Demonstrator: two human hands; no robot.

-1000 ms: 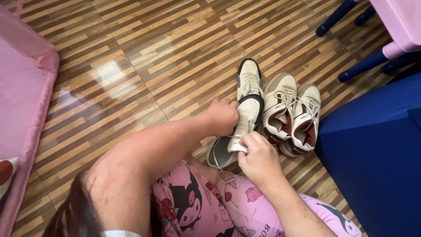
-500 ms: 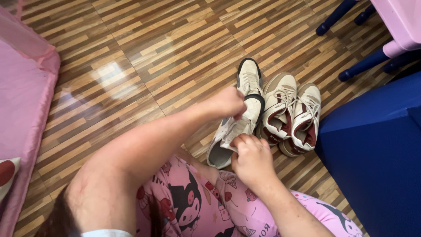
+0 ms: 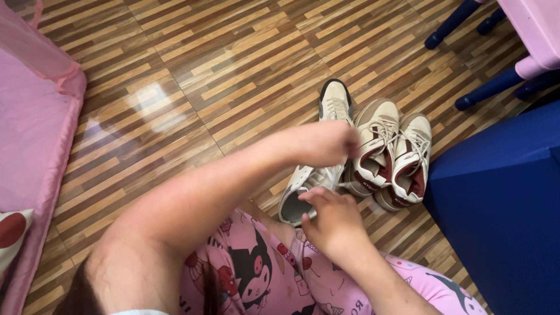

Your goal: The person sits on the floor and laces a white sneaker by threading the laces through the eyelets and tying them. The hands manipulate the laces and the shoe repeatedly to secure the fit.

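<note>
Working at a pale sneaker (image 3: 309, 181), left hand (image 3: 324, 143) closed on its upper, right hand (image 3: 329, 213) pinching the heel; likely step: tidying the laces.

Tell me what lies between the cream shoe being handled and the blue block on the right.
In the head view, a pair of cream-and-maroon sneakers stands side by side between the cream shoe and the blue block.

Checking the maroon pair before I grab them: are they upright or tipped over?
Upright. Both maroon shoes rest soles-down on the floor, openings and laces facing up, side by side right of the white shoe.
</note>
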